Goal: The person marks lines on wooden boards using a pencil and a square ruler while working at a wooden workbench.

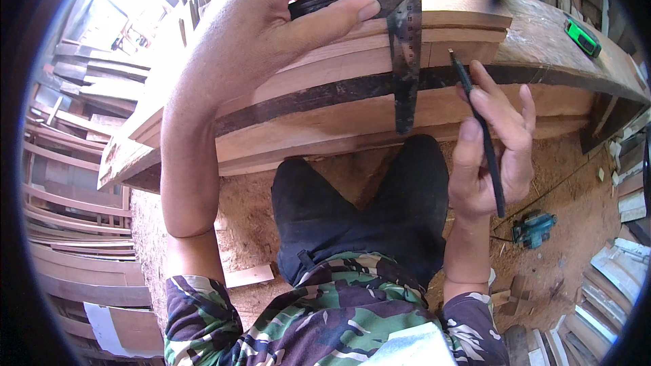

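Note:
My left hand [264, 34] grips the dark stock of a carpenter's square [405, 61], thumb along its near side. The square's blade points toward me, lying across the edges of a moulded wooden piece [468, 30] on the bench and hanging past them. Between the thumb and fingers of my right hand [498, 142] is a dark pencil [484, 125]. Its tip is up by the wood's face, just right of the blade; whether it touches cannot be made out. A thin line shows on the wood between blade and pencil tip.
A green tape measure [582, 37] lies on the wooden bench [542, 47] at the far right. On the dusty floor at right sits a teal power tool [534, 229]. Stacked wooden frames and strips [81, 196] crowd the left; offcuts [614, 285] lie along the right.

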Demonstrator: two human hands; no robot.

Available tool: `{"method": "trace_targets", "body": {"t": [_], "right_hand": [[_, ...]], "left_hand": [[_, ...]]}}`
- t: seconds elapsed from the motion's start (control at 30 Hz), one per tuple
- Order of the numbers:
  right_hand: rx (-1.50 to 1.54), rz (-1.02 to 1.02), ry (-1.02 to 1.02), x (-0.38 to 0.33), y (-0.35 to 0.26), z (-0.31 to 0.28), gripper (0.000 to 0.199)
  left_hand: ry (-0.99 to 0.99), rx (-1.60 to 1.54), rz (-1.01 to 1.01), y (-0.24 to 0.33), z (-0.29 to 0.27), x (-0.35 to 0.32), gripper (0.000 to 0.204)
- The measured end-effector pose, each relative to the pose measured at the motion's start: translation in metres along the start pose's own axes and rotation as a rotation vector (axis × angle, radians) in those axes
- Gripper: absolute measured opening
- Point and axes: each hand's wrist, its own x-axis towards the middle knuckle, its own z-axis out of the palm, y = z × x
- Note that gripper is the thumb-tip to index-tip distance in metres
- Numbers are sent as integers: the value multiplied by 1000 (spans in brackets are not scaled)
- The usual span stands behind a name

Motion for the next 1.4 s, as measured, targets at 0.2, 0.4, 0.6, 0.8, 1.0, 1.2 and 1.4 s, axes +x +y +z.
{"method": "trace_targets", "body": {"t": [0.2, 0.4, 0.6, 0.8, 1.0, 1.2, 1.4], "right_hand": [[-11, 23, 38, -6, 7, -2, 21], [24, 23, 44, -6, 7, 0, 23], [27, -19, 29, 0, 8, 3, 27], [13, -38, 90, 4, 12, 12, 29], [-73, -86, 59, 11, 6, 13, 29], [-88, -69, 67, 2, 5, 14, 35], [-110, -40, 3, -2, 2, 3, 27]], "left_hand": [[61, 103, 140, 0, 11, 7, 18], [86, -44, 89, -5, 14, 5, 18], [61, -104, 15, -3, 15, 4, 18], [53, -126, 60, -9, 16, 5, 17], [48, -78, 70, -6, 14, 5, 16], [43, -58, 79, -3, 12, 5, 18], [35, 29, -1, 20, 9, 2, 19]]}}
